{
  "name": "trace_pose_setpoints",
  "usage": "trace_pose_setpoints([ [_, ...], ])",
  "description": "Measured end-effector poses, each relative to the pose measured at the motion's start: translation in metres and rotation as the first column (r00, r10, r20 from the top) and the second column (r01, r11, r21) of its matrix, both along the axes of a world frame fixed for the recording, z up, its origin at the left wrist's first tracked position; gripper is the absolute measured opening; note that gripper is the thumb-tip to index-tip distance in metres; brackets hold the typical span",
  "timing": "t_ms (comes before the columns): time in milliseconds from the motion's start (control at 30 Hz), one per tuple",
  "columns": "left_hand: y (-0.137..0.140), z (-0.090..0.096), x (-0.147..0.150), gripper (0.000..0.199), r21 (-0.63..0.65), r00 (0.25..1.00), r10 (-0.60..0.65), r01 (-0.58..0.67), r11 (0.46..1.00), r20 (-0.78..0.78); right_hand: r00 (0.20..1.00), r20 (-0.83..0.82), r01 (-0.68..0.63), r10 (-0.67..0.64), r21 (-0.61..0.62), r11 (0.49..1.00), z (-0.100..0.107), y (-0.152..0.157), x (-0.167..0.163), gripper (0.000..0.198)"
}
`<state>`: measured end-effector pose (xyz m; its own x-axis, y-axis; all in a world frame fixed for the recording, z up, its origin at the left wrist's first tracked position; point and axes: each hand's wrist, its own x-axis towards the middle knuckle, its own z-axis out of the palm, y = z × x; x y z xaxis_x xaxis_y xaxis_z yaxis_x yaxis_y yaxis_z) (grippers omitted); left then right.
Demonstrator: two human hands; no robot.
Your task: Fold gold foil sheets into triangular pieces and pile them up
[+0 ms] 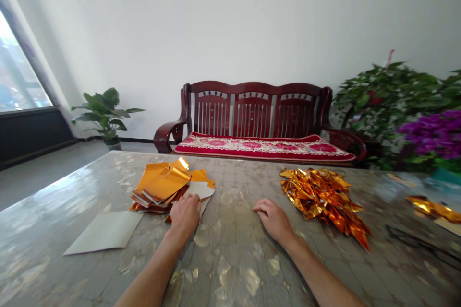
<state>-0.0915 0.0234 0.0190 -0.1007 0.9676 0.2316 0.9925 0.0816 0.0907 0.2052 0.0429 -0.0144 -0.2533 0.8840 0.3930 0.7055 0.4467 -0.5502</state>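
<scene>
My left hand (185, 213) is at the near right side of a loose stack of gold foil paper (163, 182). Its fingers are closed on the edge of a foil paper sheet (200, 191) whose pale back faces up; the fingertips are partly hidden. My right hand (273, 220) rests low over the table with fingers curled together, and nothing shows in them. To its right lies a heap of folded, shiny gold foil pieces (320, 196), apart from the hand. A single pale sheet (104, 232) lies flat to the left of my left forearm.
Black-framed glasses (421, 244), a gold foil piece (434, 208) and clear plastic (392, 186) lie at the right of the patterned table (234, 268). Beyond the table stands a dark red wooden bench (252, 110), with plants (389, 100) at right and a potted plant (104, 115) at left.
</scene>
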Motion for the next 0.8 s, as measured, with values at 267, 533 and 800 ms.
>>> trace_pose_setpoints([
  [267, -0.010, -0.012, 0.024, 0.024, 0.305, 0.750, -0.517, 0.420, 0.855, 0.413, 0.999, -0.045, 0.006, 0.000, 0.126, 0.992, 0.002, -0.006, -0.004, 0.068],
  [533, -0.007, -0.029, 0.039, 0.016, 0.387, 0.537, -0.658, 0.538, 0.749, 0.528, 0.985, 0.071, -0.171, 0.159, 0.227, 0.959, 0.004, -0.011, -0.005, 0.029],
  [800, -0.015, -0.026, 0.048, 0.042, 0.362, 0.724, -0.646, 0.551, 0.752, 0.242, 0.938, 0.344, -0.109, -0.041, 0.406, 0.907, 0.012, -0.022, -0.004, 0.023],
])
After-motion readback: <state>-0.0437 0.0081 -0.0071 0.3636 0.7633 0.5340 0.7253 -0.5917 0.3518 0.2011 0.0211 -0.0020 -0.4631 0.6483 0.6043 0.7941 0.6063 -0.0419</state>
